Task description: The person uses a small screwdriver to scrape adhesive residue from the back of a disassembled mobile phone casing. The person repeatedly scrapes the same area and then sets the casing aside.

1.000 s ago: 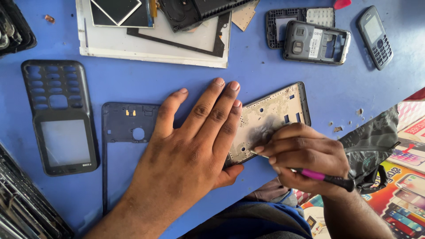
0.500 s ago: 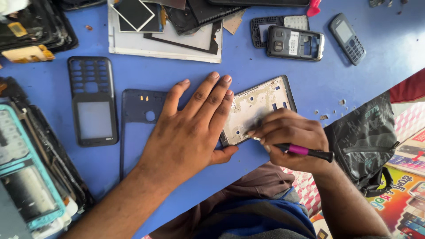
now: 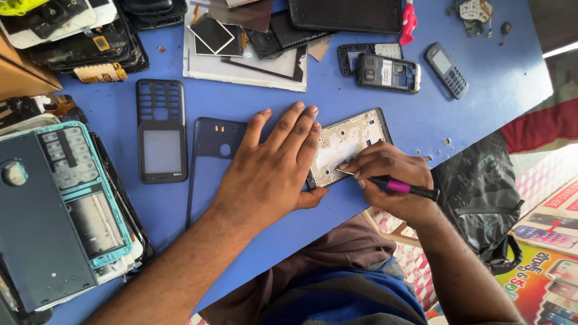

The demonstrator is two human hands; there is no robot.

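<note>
The fingers [image 3: 301, 129] of the left hand [image 3: 271, 168] are stretched out flat and a little spread; they grip nothing, but press down on the left part of a pale grey rectangular phone frame with a dark rim [image 3: 352, 141], which lies tilted on the blue table top [image 3: 481, 84] close to its near edge. The thumb of this hand touches the lower edge of the frame. The right hand [image 3: 391, 180] is curled tight around a thin screwdriver with a black and pink handle [image 3: 400, 186], and the metal tip of the tool rests on the lower part of the frame. Just left of the flat hand lies a dark blue plastic back cover with a round hole [image 3: 211, 150], partly under the wrist, and beside it a black keypad front panel with a grey screen window [image 3: 161, 132]. Further away, near the far side of the table, there are a small grey phone body without cover [image 3: 388, 72] and a small dark grey button phone [image 3: 447, 69]. A black fabric bag [image 3: 481, 192] hangs beside the table at the right.
</note>
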